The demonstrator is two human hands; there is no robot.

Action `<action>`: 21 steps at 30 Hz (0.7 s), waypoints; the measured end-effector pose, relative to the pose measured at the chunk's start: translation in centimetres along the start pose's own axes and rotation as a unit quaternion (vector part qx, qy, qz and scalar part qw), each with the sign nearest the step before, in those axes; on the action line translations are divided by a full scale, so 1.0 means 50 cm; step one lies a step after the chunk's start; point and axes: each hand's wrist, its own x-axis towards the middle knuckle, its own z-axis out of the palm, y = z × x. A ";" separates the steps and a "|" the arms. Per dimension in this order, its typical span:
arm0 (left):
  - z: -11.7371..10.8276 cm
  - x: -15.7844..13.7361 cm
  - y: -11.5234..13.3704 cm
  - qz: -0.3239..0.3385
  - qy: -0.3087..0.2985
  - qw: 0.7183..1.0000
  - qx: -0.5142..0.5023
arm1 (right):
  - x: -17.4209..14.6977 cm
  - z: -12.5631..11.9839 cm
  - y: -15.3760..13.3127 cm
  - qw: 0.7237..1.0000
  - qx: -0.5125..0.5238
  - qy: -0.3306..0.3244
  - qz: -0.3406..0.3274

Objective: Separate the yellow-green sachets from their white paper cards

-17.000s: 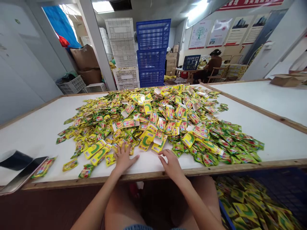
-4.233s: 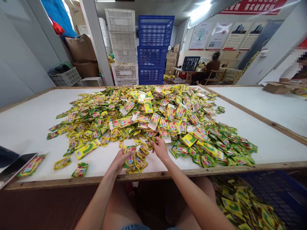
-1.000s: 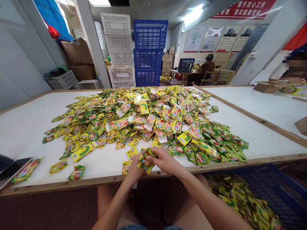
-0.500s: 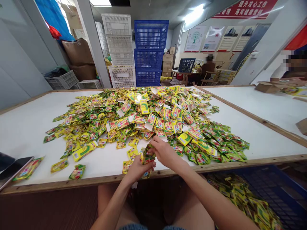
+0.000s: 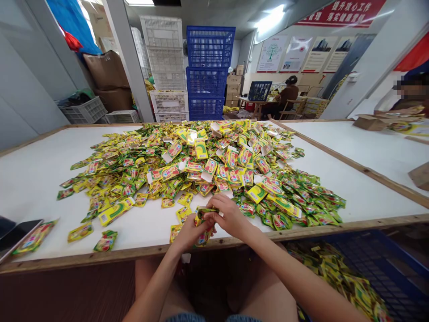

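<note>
My left hand is closed round a small yellow-and-green printed packet at the near edge of the table. My right hand meets it from the right, its fingers pinching the upper end of a green packet held between the two hands. Fingers cover much of both, so whether one sits inside the other is hidden. Just beyond lies a big heap of green and yellow sachets, with yellow cartons, some with open white flaps, on top. A few loose sachets lie beside my left hand.
The white table has a raised wooden rim. A phone lies at the left edge. Below right stands a blue crate with more sachets. Stacked crates rise behind. Two people sit further off at the right.
My right hand has moved slightly down and closer to my left, its fingers now lower over the green packet. The view has shifted a little; the heap looks the same.
</note>
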 end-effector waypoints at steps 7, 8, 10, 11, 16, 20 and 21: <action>0.011 -0.004 -0.007 -0.015 -0.005 1.000 0.014 | -0.005 -0.012 0.000 1.000 -0.004 -0.003 0.029; 0.015 -0.004 -0.008 -0.017 -0.009 1.000 0.011 | -0.004 -0.012 0.000 0.999 -0.002 -0.002 0.033; 0.020 -0.004 -0.008 -0.020 -0.008 1.000 0.002 | -0.003 -0.009 0.002 0.999 0.001 0.001 0.037; 0.021 -0.003 -0.009 -0.020 -0.005 1.000 -0.003 | -0.004 -0.007 0.003 0.999 0.000 0.005 0.036; 0.020 0.003 -0.010 -0.012 0.015 0.999 -0.030 | -0.019 -0.003 0.006 0.996 -0.034 0.063 0.049; 0.023 0.004 -0.011 -0.012 0.021 0.999 -0.024 | -0.026 -0.004 0.004 0.992 -0.044 0.087 0.077; 0.025 0.004 -0.013 -0.011 0.021 0.999 -0.023 | -0.025 -0.003 0.004 0.991 -0.036 0.095 0.084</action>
